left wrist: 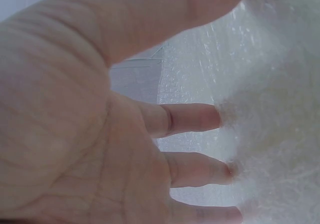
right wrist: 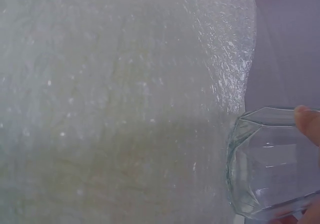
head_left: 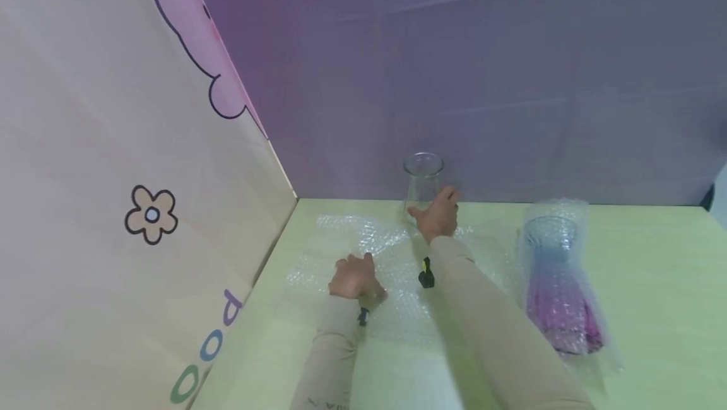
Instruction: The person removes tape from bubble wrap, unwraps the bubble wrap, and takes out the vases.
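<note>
A clear glass vase (head_left: 423, 180) with a wide rim stands upright at the far edge of a bubble wrap sheet (head_left: 397, 309). My right hand (head_left: 438, 214) grips the vase low on its side, thumb and fingers around the glass. In the right wrist view the faceted base of the vase (right wrist: 270, 159) meets the edge of the bubble wrap (right wrist: 125, 73). Nearer to me, my left hand (head_left: 354, 276) rests its fingertips on the sheet. The left wrist view has its fingers (left wrist: 195, 118) extended, tips against the plastic, thumb spread apart.
To the right lies a second vase (head_left: 559, 284), pink and blue, wrapped in bubble wrap. A purple-grey wall (head_left: 483, 82) rises behind the pale green table (head_left: 653, 284). A white panel (head_left: 85, 240) with printed drawings borders the left side.
</note>
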Available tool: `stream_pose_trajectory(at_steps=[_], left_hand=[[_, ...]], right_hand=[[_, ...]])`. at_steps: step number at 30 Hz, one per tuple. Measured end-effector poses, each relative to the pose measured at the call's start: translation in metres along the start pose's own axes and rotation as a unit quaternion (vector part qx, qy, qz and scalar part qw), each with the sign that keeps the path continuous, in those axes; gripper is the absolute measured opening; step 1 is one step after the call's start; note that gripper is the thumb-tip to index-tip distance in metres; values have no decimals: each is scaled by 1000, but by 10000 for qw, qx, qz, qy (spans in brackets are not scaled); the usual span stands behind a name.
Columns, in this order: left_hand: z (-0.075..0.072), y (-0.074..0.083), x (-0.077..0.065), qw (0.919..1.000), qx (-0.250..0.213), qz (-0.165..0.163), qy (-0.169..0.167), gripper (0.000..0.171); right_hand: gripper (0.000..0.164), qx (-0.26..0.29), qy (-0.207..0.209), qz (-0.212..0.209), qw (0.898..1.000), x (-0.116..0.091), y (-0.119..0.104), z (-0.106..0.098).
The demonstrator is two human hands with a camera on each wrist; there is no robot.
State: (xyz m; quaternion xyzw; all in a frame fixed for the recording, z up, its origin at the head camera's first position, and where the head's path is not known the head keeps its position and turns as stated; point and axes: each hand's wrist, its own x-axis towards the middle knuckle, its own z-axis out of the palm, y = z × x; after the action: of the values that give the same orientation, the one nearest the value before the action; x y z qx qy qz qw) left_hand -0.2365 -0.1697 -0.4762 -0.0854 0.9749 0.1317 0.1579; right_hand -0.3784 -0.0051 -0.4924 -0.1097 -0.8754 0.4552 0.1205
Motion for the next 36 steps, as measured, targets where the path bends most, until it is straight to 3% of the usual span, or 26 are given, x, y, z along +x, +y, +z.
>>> stream_pose_trajectory(at_steps=[10,18,24,29,34,36], left_hand=[[1,2,-3,9998,-44,-194,-95,87],[2,3,-1,9993,62,-313,-172,88],[1,4,6,9990,-181,-379,-149,92],[0,1,7,9990,-255,-368,-93,93],[0,-1,7,9996,-233,-131,-98,92],[0,0,6,9996,-224,-102,-102,91]], right_hand=[[103,-233,-144,-181,9995,-2,1,-2],[100,-118,-565,-99,9983,2,4,-6],[92,508,-1129,59,9923,6,9,-17],[69,1321,-1020,409,9851,-3,4,-28],[43,2386,-611,817,9658,-24,-10,-46],[39,2809,-717,827,9535,-33,-19,-61]])
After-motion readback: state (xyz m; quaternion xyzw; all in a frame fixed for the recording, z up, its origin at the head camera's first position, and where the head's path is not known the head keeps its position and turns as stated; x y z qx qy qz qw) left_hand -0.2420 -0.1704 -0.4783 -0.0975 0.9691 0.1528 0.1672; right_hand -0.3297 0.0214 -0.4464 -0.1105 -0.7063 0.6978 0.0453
